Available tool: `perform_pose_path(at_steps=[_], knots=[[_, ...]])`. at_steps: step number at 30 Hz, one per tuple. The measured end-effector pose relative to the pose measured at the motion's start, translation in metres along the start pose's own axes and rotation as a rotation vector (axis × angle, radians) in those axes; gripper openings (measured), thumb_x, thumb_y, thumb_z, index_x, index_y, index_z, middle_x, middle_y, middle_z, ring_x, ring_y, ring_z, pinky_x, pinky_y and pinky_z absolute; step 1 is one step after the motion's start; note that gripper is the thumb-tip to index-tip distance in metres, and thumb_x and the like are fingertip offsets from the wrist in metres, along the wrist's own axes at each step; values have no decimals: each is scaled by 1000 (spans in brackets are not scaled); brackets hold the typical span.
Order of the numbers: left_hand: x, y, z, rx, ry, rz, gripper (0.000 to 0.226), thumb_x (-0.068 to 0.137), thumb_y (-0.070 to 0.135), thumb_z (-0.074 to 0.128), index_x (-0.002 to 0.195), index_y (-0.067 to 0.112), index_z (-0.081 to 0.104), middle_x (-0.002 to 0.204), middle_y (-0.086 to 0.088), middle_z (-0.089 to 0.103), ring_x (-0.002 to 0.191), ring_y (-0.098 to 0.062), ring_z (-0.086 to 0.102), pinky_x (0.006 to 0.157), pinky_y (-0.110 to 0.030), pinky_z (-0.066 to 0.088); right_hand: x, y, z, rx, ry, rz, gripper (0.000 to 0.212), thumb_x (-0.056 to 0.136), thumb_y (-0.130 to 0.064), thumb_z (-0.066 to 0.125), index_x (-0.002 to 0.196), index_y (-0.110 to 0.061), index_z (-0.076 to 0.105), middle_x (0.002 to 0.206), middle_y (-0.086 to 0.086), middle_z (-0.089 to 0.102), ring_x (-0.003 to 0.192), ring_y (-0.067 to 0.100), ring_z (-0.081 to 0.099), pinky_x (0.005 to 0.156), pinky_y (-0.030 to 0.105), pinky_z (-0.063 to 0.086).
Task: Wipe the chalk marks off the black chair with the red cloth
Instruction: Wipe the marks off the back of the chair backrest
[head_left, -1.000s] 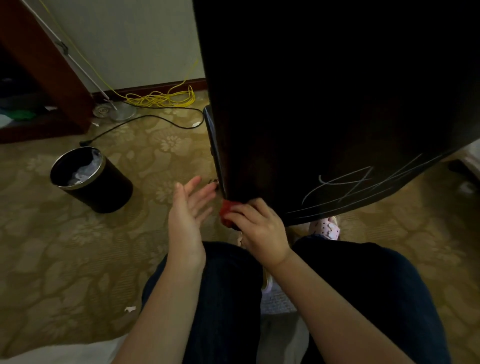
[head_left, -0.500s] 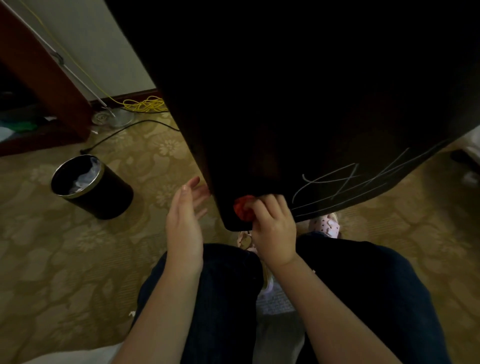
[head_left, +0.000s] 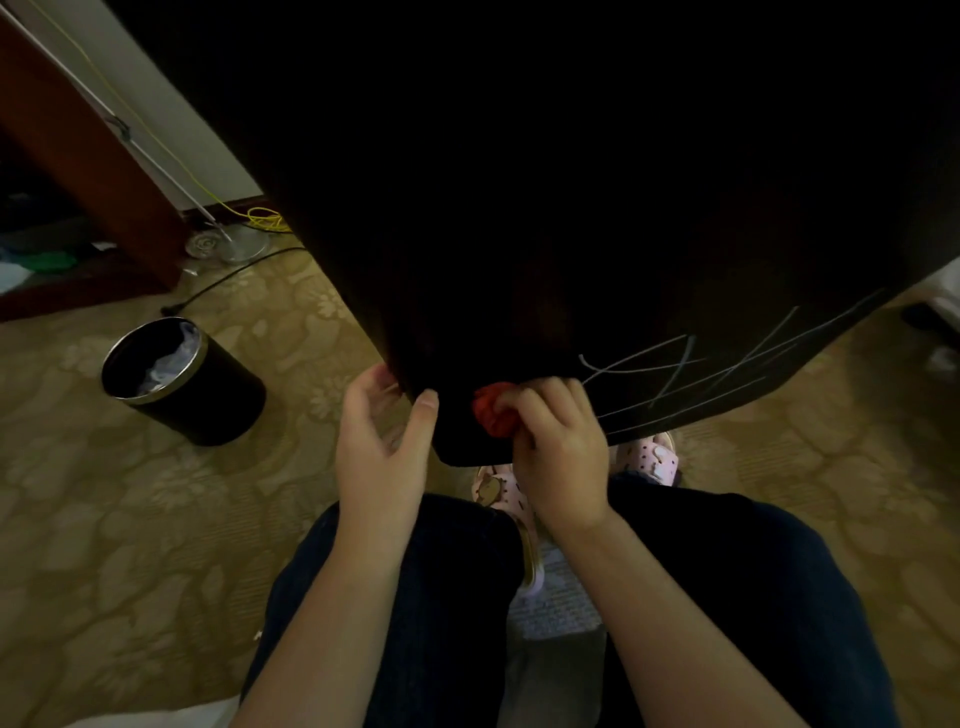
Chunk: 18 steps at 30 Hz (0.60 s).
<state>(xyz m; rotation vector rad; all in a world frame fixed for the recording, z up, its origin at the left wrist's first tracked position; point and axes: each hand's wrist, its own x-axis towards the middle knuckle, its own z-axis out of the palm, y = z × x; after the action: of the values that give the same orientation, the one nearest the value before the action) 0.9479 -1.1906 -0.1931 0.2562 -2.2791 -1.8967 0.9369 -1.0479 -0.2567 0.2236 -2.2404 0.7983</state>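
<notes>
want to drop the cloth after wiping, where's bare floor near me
Bare carpet lies between the waste bin and the left leg, and again right of the right leg below the black chair. It is crowded under the chair's lower edge, with both slippers, and by the cables at the wall.

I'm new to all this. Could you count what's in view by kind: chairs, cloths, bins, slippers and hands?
black chair: 1
red cloth: 1
waste bin: 1
pink slippers: 2
hands: 2, left hand and right hand
Total: 7
</notes>
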Motion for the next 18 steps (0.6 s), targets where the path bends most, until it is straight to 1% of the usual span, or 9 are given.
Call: perform_pose_path(at_steps=[1, 3, 4, 6, 8, 10, 12, 16, 18], knots=[[-1, -1, 1, 9, 15, -3, 32, 93, 26, 65, 114, 46, 51, 121, 18, 60, 112, 8, 55, 82, -5, 46, -3, 0, 4, -16, -51, 16, 30, 68, 13, 59, 87, -7, 70, 91, 6, 64, 82, 25, 53, 65, 38, 51], [-6, -5, 0, 61, 103, 27, 31, 93, 28, 64, 119, 36, 51, 122, 14, 58, 114, 2, 55, 91, -15, 48, -3, -2, 1, 4, -16, 37, 31, 68, 16, 63, 87, -8, 71, 93, 5, 65, 85, 24, 55, 69, 35, 52], [-7, -6, -1, 87, 157, 64, 29, 93, 28, 63, 119, 31, 51, 119, 10, 57, 113, -2, 55, 96, -26, 50, 1, -3, -6, 32, 63, 43, 29, 71, 15, 64, 88, -8, 71, 94, 6, 66, 88, 23, 56, 74, 30, 51], [-7, -8, -3, 129, 200, 154, 20, 94, 26, 61, 112, 26, 53, 111, 6, 58, 109, -9, 57, 97, -42, 51, 13, -3, -24, 84, 267, 71, 28, 76, 12, 62, 94, -9, 68, 98, 11, 64, 95, 21, 56, 83, 26, 47], [-7, -10, -3, 203, 151, 228, 18, 94, 27, 58, 112, 23, 56, 110, 6, 59, 108, -10, 58, 95, -43, 51, 25, 4, -42, 105, 439, 112, 33, 77, 13, 61, 100, -10, 58, 102, 14, 60, 100, 20, 54, 85, 26, 46], [-9, -13, -1, 272, 86, 247, 25, 94, 28, 57, 118, 22, 55, 114, 10, 57, 112, -8, 57, 97, -37, 50, 27, 9, -46, 115, 509, 171, 38, 76, 16, 61, 102, -10, 53, 104, 10, 56, 102, 18, 52, 87, 25, 45], [-11, -13, 2, 300, 63, 235, 31, 92, 27, 59, 122, 23, 53, 116, 17, 53, 116, -3, 54, 99, -29, 47, 19, 7, -36, 106, 465, 178, 36, 75, 15, 61, 102, -9, 55, 104, 6, 55, 103, 15, 50, 89, 22, 45], [-10, -12, 4, 342, 92, 224, 36, 92, 22, 60, 127, 23, 51, 122, 14, 52, 119, 1, 51, 98, -16, 40, -5, 2, 5, 60, 39, 122, 33, 70, 12, 67, 96, -8, 66, 100, 7, 62, 93, 24, 58, 73, 32, 52], [-11, -12, 3, 344, 73, 198, 42, 92, 20, 61, 132, 24, 48, 128, 14, 49, 123, 3, 48, 99, -11, 36, -10, 2, 14, 8, -64, 118, 31, 71, 9, 67, 96, -9, 66, 100, 5, 61, 90, 25, 57, 67, 36, 53]])
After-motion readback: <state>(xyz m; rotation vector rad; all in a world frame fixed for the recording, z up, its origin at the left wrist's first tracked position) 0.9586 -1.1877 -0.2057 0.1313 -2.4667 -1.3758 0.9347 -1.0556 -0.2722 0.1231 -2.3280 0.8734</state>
